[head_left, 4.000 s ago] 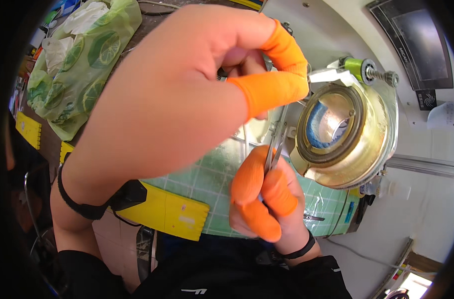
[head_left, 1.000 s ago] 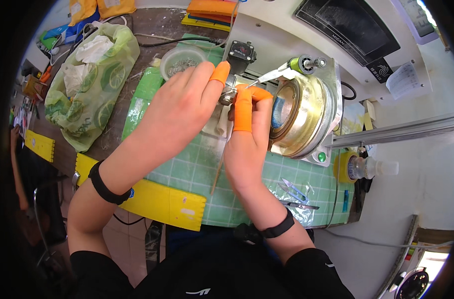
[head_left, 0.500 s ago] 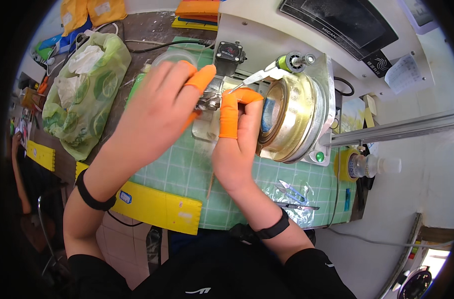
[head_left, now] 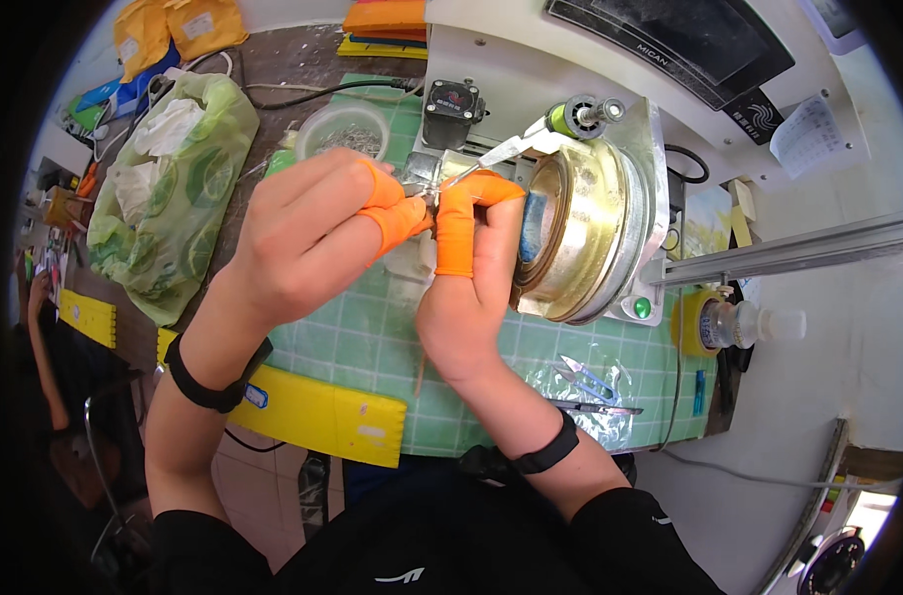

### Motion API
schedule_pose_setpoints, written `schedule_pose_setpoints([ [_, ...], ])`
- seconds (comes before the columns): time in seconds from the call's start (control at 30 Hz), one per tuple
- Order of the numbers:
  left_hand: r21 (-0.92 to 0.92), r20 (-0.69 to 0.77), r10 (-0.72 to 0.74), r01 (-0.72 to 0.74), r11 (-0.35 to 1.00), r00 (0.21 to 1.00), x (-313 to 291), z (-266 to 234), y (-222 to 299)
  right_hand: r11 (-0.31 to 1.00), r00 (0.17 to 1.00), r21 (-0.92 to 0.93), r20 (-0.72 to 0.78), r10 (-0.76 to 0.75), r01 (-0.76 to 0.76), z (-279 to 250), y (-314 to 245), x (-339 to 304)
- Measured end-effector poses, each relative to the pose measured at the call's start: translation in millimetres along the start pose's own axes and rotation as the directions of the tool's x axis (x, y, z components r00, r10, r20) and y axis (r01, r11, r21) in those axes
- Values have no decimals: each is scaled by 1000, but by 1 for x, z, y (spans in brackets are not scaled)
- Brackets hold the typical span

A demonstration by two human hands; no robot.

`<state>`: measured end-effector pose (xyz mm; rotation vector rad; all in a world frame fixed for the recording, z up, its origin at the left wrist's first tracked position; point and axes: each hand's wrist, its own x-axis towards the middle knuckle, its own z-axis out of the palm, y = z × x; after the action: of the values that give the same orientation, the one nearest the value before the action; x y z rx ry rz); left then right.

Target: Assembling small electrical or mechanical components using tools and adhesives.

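**Both hands met at the clamp beside the brass drum**

Your left hand [head_left: 307, 238] had its grip pinched on the small metal clamp [head_left: 421, 185], its orange finger covers [head_left: 400, 220] pressed together there. Your right hand [head_left: 461, 297] was just beside it, thumb and forefinger bent toward the clamp; you could not tell whether that grip was grasping anything, because the fingers hid it. The clamp lay between your hands and the motor [head_left: 451, 111], toward the back edge of the counter [head_left: 298, 55]. A pale pointer [head_left: 501, 157] slanted down to your right fingertips from near the green spool [head_left: 575, 121].

Right of your right hand stood the brass drum [head_left: 590, 233], with a blue lining [head_left: 533, 223] in its opening. The tub [head_left: 310, 124] of small metal pieces sat behind your left hand. A yellow strip [head_left: 332, 415] ran along the counter's front edge, left of your right forearm. Toward the front right corner, snips [head_left: 590, 379] and a slim dark tool [head_left: 610, 409] lay on clear plastic [head_left: 625, 392]. A bottle [head_left: 739, 324] was at the right end, and a green bag [head_left: 198, 178] toward the left.
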<state>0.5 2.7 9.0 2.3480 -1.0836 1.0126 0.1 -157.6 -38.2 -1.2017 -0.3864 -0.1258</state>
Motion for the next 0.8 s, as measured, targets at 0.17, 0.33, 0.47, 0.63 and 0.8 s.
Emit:
schedule_pose_setpoints([
  [0.17, -23, 48, -240, 242, 970, 970, 7, -29, 10, 998, 998, 52, -54, 37, -34, -3, 2, 1],
  [0.33, 489, 386, -645, 446, 750, 660, -37, -91, 5, 1000, 997, 22, -81, -13, 14, -2, 5, 0],
  [0.47, 565, 585, -613, 276, 778, 530, -79, -76, 12, 1000, 994, 11, -104, -24, 25, -2, 12, 1],
  [0.63, 639, 586, -674, 255, 726, 450, -77, -73, 11, 1000, 998, 1, -57, 23, -23, -3, 6, 2],
  [0.8, 478, 487, -785, 636, 606, 382, -41, -135, 23, 999, 999, -44, -48, -19, 17, -5, 7, 3],
])
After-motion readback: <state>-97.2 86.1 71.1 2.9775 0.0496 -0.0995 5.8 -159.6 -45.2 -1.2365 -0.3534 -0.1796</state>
